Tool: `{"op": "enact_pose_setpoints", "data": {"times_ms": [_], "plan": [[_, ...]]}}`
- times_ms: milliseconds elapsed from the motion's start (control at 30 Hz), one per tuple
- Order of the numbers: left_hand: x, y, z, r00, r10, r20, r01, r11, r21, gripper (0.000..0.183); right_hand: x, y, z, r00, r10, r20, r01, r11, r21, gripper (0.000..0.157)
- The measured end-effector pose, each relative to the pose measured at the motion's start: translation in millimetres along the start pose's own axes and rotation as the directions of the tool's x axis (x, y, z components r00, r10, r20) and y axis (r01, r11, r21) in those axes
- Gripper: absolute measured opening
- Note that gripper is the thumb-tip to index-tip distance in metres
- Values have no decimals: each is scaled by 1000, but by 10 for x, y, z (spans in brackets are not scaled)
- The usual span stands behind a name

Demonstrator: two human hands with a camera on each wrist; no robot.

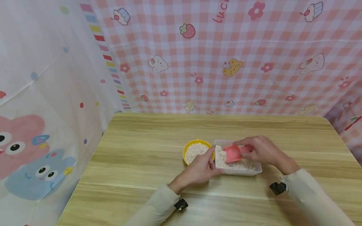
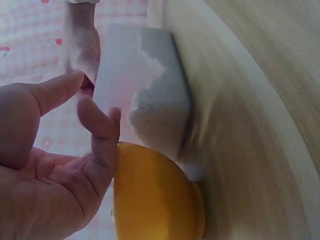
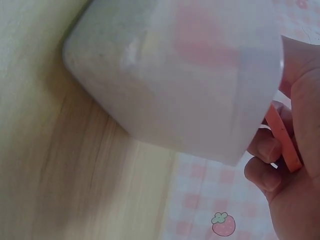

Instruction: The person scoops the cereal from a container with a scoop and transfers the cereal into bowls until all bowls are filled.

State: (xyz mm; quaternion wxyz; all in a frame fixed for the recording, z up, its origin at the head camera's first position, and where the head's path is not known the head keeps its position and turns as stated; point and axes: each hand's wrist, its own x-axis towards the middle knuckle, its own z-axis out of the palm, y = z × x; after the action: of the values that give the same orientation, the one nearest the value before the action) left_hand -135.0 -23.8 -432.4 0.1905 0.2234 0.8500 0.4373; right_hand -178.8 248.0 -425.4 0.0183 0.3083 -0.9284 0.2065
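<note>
A red scoop (image 1: 233, 153) is dipped into pale oat-like flakes (image 1: 245, 164) inside a translucent white box (image 1: 255, 172). My right hand (image 1: 258, 150) grips the scoop's handle (image 3: 283, 137) above the box's right end. My left hand (image 1: 199, 167) is at the box's left end, thumb by the near corner and fingers bent loosely between box and bowl; whether it touches the box I cannot tell. Left of the box stands a yellow bowl (image 2: 155, 195) holding similar flakes, partly hidden by the left hand. In the right wrist view the scoop's red shows dimly through the box wall.
Both vessels stand on a wood-grain table (image 1: 135, 163). Behind it hangs a pink checked cloth (image 1: 175, 78), and a white cartoon-print cloth (image 1: 62, 119) hangs at the left. Black bands (image 1: 181, 204) sit on both sleeves.
</note>
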Motion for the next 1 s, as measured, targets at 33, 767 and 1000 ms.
{"op": "enact_pose_setpoints", "data": {"times_ms": [33,767,1000], "plan": [[7,-3,6,1000,-7,-4,7,1000,8,92,0,-3,8,1000,-7,-4,7,1000,3,38],[25,10,41,998,-59,-6,59,998,10,86,-29,-99,145,999,-37,-37,40,997,63,38],[34,-5,51,998,-57,-4,56,998,-16,85,-26,-171,155,998,49,39,-53,992,113,34]]}}
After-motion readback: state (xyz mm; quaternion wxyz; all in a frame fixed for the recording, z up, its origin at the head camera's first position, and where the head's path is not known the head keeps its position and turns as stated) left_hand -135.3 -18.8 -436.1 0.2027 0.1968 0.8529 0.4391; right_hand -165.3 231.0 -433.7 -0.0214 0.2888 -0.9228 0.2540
